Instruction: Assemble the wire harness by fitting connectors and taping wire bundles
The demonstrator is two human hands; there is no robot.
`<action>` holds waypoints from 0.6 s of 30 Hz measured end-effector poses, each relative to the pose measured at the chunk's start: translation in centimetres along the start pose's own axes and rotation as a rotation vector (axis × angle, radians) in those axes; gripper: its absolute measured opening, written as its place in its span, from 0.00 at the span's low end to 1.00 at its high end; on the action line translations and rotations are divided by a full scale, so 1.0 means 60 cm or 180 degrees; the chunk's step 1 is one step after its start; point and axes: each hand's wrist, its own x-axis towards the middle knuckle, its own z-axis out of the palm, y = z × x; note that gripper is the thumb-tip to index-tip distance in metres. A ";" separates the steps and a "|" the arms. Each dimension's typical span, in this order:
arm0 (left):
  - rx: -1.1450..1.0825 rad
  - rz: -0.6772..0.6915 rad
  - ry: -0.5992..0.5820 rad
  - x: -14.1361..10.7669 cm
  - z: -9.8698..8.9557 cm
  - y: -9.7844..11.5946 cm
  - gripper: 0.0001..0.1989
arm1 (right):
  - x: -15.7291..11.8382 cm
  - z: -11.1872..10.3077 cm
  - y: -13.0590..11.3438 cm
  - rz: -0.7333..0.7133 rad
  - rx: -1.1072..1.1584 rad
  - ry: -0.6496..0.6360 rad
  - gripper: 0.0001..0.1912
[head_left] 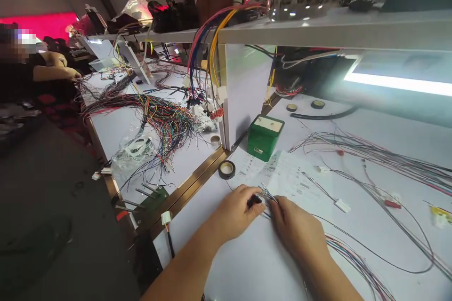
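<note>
My left hand is closed, with a small black connector between thumb and fingers. Close on its right, my right hand grips a bundle of thin wires, whose stripped ends fan out above the fingertips. More of those wires trail from below the right wrist across the white table. A printed sheet lies just beyond both hands. Near the left hand's far side rests a roll of black tape. To the right lies a white connector on a short lead.
A green box stands by the upright panel. Long wires spread across the right side, under a bright lamp. On the left table are a heap of coloured wires and a green board with metal posts. Another person sits far left.
</note>
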 end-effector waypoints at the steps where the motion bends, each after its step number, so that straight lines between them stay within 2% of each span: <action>1: 0.0320 0.0087 0.0293 0.003 -0.006 -0.002 0.18 | 0.001 0.001 0.001 -0.0016 -0.0005 0.0004 0.18; 3: 0.0960 0.0066 0.0870 0.011 -0.020 -0.016 0.18 | 0.001 0.002 0.002 -0.0063 -0.0006 0.0044 0.18; 5: 0.1500 -0.0088 0.1182 0.020 -0.034 -0.038 0.18 | 0.001 0.002 0.003 -0.0089 -0.0001 0.0068 0.17; 10: 0.1871 -0.0276 0.1260 0.035 -0.045 -0.076 0.12 | -0.001 0.002 0.005 -0.0079 0.0022 0.0069 0.15; 14: 0.1953 -0.0236 0.1339 0.035 -0.040 -0.069 0.11 | -0.001 -0.003 0.003 -0.0064 0.0011 0.0028 0.15; 18: 0.2068 -0.0002 0.1552 0.033 -0.042 -0.061 0.12 | -0.001 -0.006 0.000 -0.0002 -0.0018 -0.0052 0.15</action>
